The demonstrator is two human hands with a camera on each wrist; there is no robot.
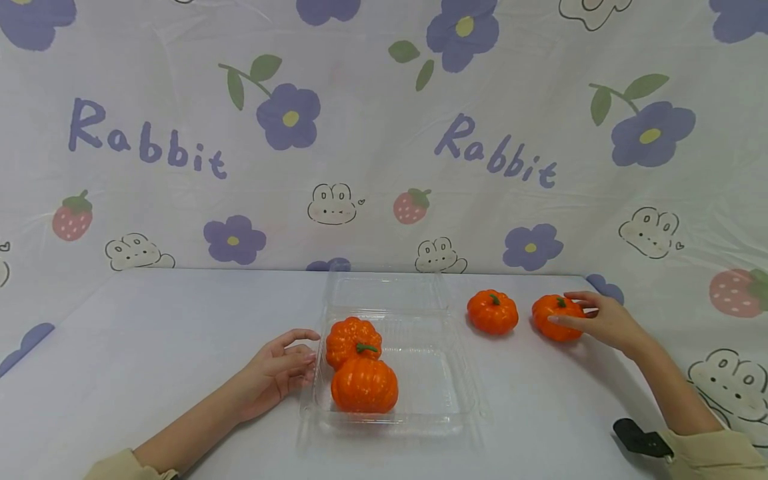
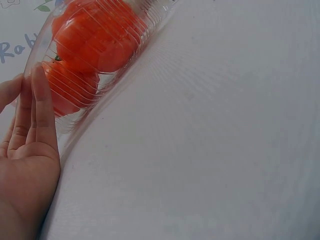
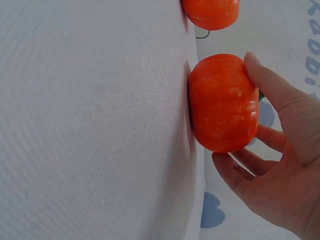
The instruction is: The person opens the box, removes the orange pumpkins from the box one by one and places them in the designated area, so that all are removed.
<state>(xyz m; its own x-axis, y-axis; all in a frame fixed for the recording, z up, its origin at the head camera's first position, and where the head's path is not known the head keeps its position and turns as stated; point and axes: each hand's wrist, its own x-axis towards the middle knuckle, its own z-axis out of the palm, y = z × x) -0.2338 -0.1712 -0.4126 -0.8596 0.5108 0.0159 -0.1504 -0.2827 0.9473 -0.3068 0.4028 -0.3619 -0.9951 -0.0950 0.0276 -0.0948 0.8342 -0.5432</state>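
Observation:
On the right of the white table, my right hand (image 1: 609, 325) grips a small orange pumpkin (image 1: 553, 327) with a green stem. In the right wrist view the thumb lies on one side of this pumpkin (image 3: 222, 105) and the fingertips on the other. A second pumpkin (image 1: 492, 313) sits just left of it. Two more, a rear pumpkin (image 1: 351, 337) and a front pumpkin (image 1: 365, 388), lie in the left half of a clear plastic container (image 1: 429, 383). My left hand (image 1: 273, 373) rests against the container's left wall, its fingers fairly straight in the left wrist view.
The container's clear lid (image 1: 387, 291) is folded back behind it. A white cloth (image 1: 360, 160) printed with flowers and rabbits hangs along the back of the table (image 1: 150, 347). A black strap (image 1: 642, 440) sticks out at the right sleeve.

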